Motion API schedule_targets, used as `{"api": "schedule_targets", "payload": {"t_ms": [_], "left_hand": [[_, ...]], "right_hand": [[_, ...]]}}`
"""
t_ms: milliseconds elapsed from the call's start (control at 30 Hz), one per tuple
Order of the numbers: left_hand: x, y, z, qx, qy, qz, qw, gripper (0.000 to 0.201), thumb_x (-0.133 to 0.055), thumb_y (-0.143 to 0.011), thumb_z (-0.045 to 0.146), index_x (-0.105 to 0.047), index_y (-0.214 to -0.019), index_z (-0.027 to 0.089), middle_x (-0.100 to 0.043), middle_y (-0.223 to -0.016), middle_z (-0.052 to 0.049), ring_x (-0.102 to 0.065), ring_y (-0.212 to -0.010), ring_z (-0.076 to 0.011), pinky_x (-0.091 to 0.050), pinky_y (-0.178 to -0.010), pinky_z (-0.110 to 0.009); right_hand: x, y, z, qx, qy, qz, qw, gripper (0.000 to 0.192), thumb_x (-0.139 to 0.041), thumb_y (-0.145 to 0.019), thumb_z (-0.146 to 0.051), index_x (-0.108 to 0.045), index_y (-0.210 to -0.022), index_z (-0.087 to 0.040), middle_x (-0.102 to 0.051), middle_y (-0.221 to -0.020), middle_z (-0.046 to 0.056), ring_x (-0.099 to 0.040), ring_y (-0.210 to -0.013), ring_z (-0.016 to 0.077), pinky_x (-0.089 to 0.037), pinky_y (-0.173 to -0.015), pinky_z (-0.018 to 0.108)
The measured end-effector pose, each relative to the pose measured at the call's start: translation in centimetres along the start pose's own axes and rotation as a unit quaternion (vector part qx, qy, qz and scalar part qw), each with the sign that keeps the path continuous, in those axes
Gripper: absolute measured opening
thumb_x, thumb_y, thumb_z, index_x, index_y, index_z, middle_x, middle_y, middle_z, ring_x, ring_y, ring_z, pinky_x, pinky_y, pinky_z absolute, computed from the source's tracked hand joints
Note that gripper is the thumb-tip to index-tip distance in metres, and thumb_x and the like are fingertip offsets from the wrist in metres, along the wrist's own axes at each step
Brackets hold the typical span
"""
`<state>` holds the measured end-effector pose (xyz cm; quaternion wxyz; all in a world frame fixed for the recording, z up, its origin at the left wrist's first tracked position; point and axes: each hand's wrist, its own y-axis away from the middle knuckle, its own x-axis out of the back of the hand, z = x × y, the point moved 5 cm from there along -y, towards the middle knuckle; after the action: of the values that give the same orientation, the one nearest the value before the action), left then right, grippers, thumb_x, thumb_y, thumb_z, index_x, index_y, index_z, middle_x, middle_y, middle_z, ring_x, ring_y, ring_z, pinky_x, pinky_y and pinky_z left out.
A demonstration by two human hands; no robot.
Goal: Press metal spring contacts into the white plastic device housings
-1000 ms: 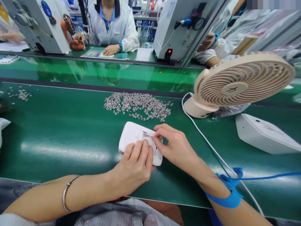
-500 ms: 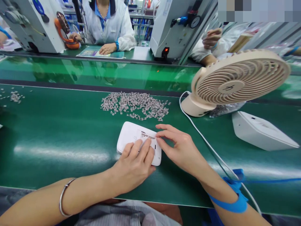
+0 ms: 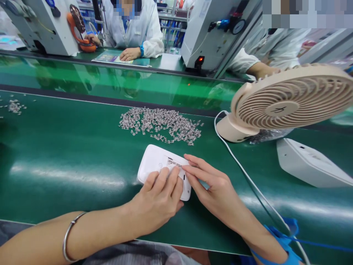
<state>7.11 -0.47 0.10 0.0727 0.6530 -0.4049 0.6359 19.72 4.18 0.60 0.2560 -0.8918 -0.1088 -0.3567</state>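
Note:
A white rounded device [image 3: 154,162] lies flat on the green belt [image 3: 68,147] in front of me. My left hand [image 3: 158,198] rests on its near half, fingers pressing it down. My right hand [image 3: 213,187] has its fingers extended, the fingertips touching a small metal part [image 3: 173,162] seated in the device's top. Just beyond lies a spread pile of small silvery metal parts [image 3: 161,125].
A beige desk fan [image 3: 278,105] stands at the right, its white cable [image 3: 242,173] running toward me. A second white device [image 3: 309,163] lies beside it. A smaller scatter of parts [image 3: 13,106] sits far left. Co-workers in white coats [image 3: 138,29] sit across at machines [image 3: 209,33].
My right hand's fingers have straightened and slid down onto the metal part in the device. My left hand stays pressed on the device. The view has shifted slightly.

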Motion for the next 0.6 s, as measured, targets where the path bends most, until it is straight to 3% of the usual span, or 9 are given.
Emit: {"api": "schedule_targets", "payload": {"t_ms": [233, 333, 467, 600], "left_hand": [[0.1, 0.0, 0.0, 0.002, -0.008, -0.002, 1.0, 0.038, -0.041, -0.091, 0.034, -0.055, -0.12, 0.013, -0.051, -0.128, -0.007, -0.044, -0.112, -0.0244, -0.032, -0.09, -0.036], [0.2, -0.1, 0.2, -0.002, -0.019, -0.003, 1.0, 0.038, -0.043, -0.091, 0.035, -0.055, -0.12, 0.013, -0.052, -0.127, -0.007, -0.045, -0.111, -0.0246, -0.033, -0.089, -0.035], [0.1, 0.0, 0.2, -0.004, -0.024, -0.006, 1.0, 0.04, -0.046, -0.09, 0.036, -0.055, -0.121, 0.013, -0.05, -0.128, -0.009, -0.045, -0.111, -0.0248, -0.033, -0.089, -0.035], [0.1, 0.1, 0.2, -0.007, -0.024, 0.0, 1.0, 0.038, -0.045, -0.09, 0.034, -0.056, -0.119, 0.012, -0.051, -0.126, -0.01, -0.046, -0.11, -0.0256, -0.033, -0.089, -0.036]], "right_hand": [[-0.4, 0.4, -0.6, 0.041, 0.079, -0.015, 0.996, 0.026, -0.042, -0.089, -0.018, -0.064, -0.105, -0.017, -0.052, -0.121, 0.016, -0.054, -0.106, 0.0285, -0.051, -0.084, 0.045], [-0.5, 0.1, -0.7, 0.038, 0.073, -0.002, 0.997, 0.022, -0.043, -0.089, -0.018, -0.064, -0.095, -0.017, -0.053, -0.116, 0.016, -0.056, -0.099, 0.026, -0.051, -0.082, 0.043], [-0.7, -0.7, 0.4, -0.038, -0.003, 0.056, 0.998, 0.008, -0.049, -0.081, -0.019, -0.056, -0.084, -0.019, -0.055, -0.098, 0.01, -0.057, -0.09, 0.0212, -0.05, -0.077, 0.035], [-1.5, -1.1, 1.9, -0.129, -0.055, 0.047, 0.989, 0.01, -0.049, -0.074, -0.022, -0.052, -0.083, -0.019, -0.054, -0.08, 0.004, -0.054, -0.072, 0.0177, -0.049, -0.066, 0.031]]}}
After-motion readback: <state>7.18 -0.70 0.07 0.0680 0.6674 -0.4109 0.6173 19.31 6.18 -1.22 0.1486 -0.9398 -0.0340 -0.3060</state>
